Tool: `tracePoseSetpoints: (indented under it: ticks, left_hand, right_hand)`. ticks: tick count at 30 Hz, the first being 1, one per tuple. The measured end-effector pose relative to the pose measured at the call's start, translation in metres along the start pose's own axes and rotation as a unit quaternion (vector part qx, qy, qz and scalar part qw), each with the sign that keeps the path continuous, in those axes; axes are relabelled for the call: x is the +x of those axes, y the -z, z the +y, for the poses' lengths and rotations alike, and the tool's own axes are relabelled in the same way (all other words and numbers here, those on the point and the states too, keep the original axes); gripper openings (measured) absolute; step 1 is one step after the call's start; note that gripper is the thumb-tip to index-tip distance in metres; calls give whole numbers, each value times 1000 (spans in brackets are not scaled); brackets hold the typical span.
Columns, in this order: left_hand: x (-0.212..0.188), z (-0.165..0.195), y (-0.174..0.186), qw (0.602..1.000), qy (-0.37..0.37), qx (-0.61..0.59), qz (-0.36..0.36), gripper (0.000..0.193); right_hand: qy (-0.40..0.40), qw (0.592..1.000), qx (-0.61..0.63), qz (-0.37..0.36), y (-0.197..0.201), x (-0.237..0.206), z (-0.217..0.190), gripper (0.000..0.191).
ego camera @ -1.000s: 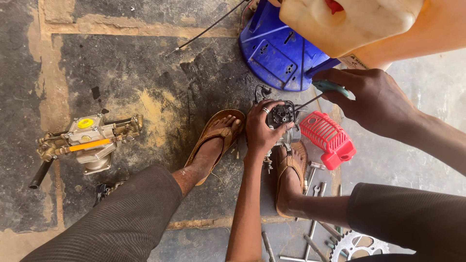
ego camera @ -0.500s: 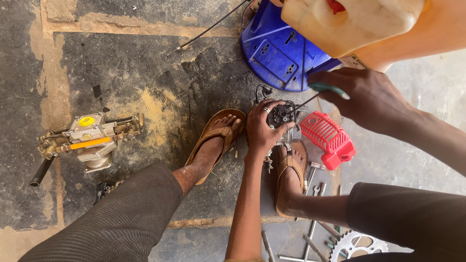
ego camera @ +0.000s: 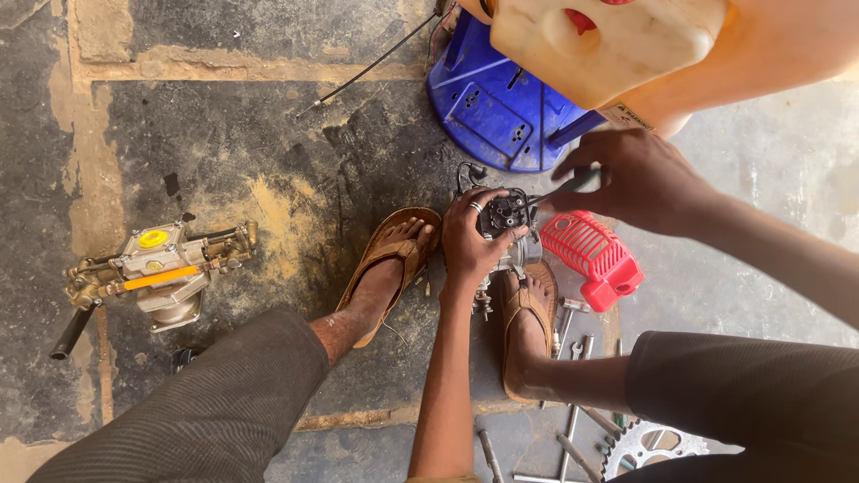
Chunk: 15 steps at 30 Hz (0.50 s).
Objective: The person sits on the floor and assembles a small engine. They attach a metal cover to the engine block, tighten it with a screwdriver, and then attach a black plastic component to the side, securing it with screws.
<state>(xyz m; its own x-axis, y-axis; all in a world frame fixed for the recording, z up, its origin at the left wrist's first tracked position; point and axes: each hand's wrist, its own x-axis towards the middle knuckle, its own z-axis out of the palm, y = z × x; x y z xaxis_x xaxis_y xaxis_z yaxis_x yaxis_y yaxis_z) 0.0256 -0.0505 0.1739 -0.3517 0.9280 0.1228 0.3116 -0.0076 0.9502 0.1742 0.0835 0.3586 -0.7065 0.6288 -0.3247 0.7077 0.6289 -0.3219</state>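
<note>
My left hand [ego camera: 472, 240] grips a small dark engine part [ego camera: 507, 213] and holds it against the ground between my sandalled feet [ego camera: 386, 268]. My right hand [ego camera: 637, 182] is closed on a green-handled screwdriver [ego camera: 573, 184], whose thin tip reaches the top of the engine part. A ring shows on one finger of my left hand. The lower half of the engine part is hidden by my hand and my right foot [ego camera: 528, 331].
A red plastic grille cover [ego camera: 591, 257] lies right of the engine part. A blue stool [ego camera: 501, 103] and a cream fuel tank [ego camera: 608, 45] stand above. A brass and grey pump unit [ego camera: 157, 268] sits far left. Loose tools and a sprocket [ego camera: 653, 445] lie bottom right.
My right hand has shifted slightly left and down, bringing the screwdriver closer to the engine part. My left hand keeps its grip in the same place.
</note>
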Motion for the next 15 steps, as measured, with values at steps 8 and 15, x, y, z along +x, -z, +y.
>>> tracePoseSetpoints:
  ticks: [8,15]
  left_hand:
    - [-1,5,-1,1000,-2,-7,-3,56]
    - [-3,4,-7,1000,0,2,-8,55]
  right_hand:
    - [-156,887,422,-105,0,3,5,41]
    - [-25,989,137,45,-3,-4,6,26]
